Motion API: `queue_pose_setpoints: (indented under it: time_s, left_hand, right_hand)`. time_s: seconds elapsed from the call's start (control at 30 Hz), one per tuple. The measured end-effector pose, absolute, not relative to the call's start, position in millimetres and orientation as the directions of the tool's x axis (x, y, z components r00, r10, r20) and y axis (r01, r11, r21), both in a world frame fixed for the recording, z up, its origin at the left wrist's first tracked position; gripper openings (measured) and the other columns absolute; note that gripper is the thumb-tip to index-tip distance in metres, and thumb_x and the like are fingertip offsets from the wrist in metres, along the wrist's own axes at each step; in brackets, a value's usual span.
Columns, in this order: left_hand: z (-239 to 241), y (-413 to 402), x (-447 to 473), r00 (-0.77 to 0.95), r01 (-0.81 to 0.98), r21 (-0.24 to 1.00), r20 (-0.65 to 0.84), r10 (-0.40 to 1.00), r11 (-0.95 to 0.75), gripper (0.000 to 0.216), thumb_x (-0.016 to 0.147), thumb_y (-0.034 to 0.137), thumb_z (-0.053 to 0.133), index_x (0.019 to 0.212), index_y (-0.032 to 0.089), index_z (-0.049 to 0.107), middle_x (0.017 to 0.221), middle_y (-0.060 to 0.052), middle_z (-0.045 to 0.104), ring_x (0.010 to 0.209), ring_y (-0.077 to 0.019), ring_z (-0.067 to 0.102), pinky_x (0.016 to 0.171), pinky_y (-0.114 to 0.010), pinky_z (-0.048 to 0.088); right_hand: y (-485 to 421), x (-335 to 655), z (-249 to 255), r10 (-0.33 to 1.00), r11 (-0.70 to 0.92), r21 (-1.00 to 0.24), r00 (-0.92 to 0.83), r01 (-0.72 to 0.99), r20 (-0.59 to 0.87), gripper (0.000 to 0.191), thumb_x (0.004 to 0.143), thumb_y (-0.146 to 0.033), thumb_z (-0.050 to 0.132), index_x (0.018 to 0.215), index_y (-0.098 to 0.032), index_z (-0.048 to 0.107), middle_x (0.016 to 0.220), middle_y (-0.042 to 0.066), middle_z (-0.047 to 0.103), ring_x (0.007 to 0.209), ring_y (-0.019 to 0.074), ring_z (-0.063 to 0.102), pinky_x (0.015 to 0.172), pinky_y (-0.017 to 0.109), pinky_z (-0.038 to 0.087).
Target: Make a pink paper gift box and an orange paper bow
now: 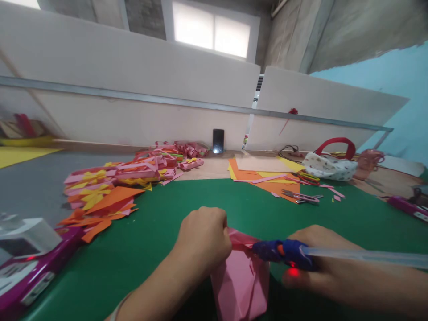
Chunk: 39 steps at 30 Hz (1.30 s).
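Observation:
My left hand [205,236] is closed on the upper left edge of a folded pink paper bag [239,285], which stands near the table's front edge. In my right hand [317,249] is a blue hot glue gun [284,252] with a clear glue stick out of its back and a small red light glowing. The gun's nozzle end is at the bag's upper right rim, and I cannot tell whether it touches the paper. The fingers of my left hand hide part of the rim.
Pink, orange and yellow paper pieces [117,171] are heaped at the left. Behind, a phone [218,141] leans on the panel. Coloured sheets [264,171], scissors [302,196] and a white patterned bag [329,166] lie right. Purple power strips [43,272] sit at both sides.

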<state>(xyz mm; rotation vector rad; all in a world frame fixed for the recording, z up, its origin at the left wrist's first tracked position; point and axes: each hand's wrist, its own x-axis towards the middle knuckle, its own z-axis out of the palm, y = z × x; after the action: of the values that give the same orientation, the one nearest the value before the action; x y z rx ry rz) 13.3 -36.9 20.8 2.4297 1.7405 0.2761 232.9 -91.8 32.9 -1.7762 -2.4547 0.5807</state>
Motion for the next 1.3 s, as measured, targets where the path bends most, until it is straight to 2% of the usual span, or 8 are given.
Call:
queue_pose_setpoints:
  time_s: [0.3,0.53,0.77,0.97,1.03,1.13,1.23,1.3]
  left_hand:
    - [21,-34,14,0.304,0.926,0.224,0.032,0.952,-0.303,0.024,0.069,0.018,0.043,0.068,0.022,0.066,0.074,-0.007,0.071,0.070,-0.0239,0.064,0.054,-0.030,0.034]
    - [22,-37,13,0.316,0.922,0.217,0.058,0.947,-0.321,0.024,0.071,0.017,0.043,0.067,0.021,0.066,0.073,-0.006,0.071,0.067,-0.0210,0.063,0.051,-0.028,0.031]
    - [20,-38,14,0.319,0.919,0.218,0.083,0.944,-0.329,0.022,0.070,0.014,0.044,0.067,0.021,0.066,0.072,-0.006,0.070,0.065,-0.0196,0.062,0.050,-0.027,0.032]
    - [20,-40,14,0.330,0.908,0.245,0.083,0.940,-0.340,0.022,0.072,0.017,0.044,0.066,0.022,0.065,0.071,-0.005,0.070,0.066,-0.0206,0.062,0.051,-0.027,0.032]
    - [21,-41,14,0.330,0.904,0.259,0.082,0.940,-0.340,0.022,0.073,0.017,0.044,0.066,0.022,0.064,0.071,-0.005,0.069,0.066,-0.0206,0.062,0.051,-0.027,0.032]
    - [21,-42,15,0.328,0.898,0.277,0.092,0.940,-0.340,0.022,0.073,0.017,0.043,0.066,0.022,0.064,0.070,-0.005,0.069,0.065,-0.0204,0.061,0.052,-0.027,0.032]
    - [23,-42,15,0.324,0.897,0.282,0.102,0.940,-0.340,0.021,0.075,0.019,0.043,0.066,0.021,0.062,0.070,-0.004,0.068,0.065,-0.0202,0.060,0.052,-0.028,0.032]
    - [24,-43,15,0.329,0.894,0.280,0.117,0.937,-0.349,0.021,0.076,0.020,0.043,0.067,0.021,0.062,0.071,-0.004,0.068,0.066,-0.0201,0.060,0.052,-0.028,0.032]
  right_hand:
    - [-72,194,50,0.823,0.302,-0.539,-0.501,0.786,-0.269,0.021,0.078,-0.039,0.061,0.073,-0.019,0.062,0.058,-0.006,0.046,0.050,0.0064,0.037,0.041,0.015,0.026]
    - [-76,203,54,0.822,0.325,-0.496,-0.499,0.805,-0.272,0.025,0.081,-0.043,0.057,0.079,-0.020,0.066,0.060,-0.005,0.050,0.053,0.0082,0.039,0.043,0.017,0.028]
    - [-93,234,43,0.927,0.296,-0.279,-0.345,0.914,-0.145,0.029,0.077,-0.048,0.060,0.071,-0.020,0.067,0.061,0.001,0.062,0.050,0.0131,0.050,0.045,0.023,0.031]
    - [-94,247,18,0.953,0.291,0.036,-0.287,0.956,-0.094,0.029,0.069,-0.049,0.065,0.064,-0.021,0.063,0.064,0.006,0.065,0.056,0.0233,0.061,0.048,0.028,0.031]
    - [-93,247,15,0.951,0.305,0.060,-0.300,0.951,-0.076,0.027,0.068,-0.048,0.065,0.066,-0.021,0.063,0.065,0.006,0.066,0.057,0.0242,0.062,0.048,0.028,0.031]
    - [-93,242,23,0.942,0.314,-0.025,-0.315,0.949,-0.116,0.027,0.071,-0.047,0.064,0.067,-0.020,0.065,0.065,0.005,0.067,0.058,0.0220,0.062,0.049,0.027,0.033]
    - [-93,237,41,0.923,0.288,-0.200,-0.327,0.937,-0.204,0.024,0.073,-0.045,0.063,0.070,-0.021,0.068,0.062,0.002,0.067,0.054,0.0169,0.059,0.046,0.023,0.036]
    - [-94,239,52,0.933,0.263,-0.296,-0.321,0.918,-0.166,0.020,0.071,-0.043,0.067,0.072,-0.023,0.070,0.063,0.000,0.068,0.051,0.0154,0.059,0.044,0.022,0.038]
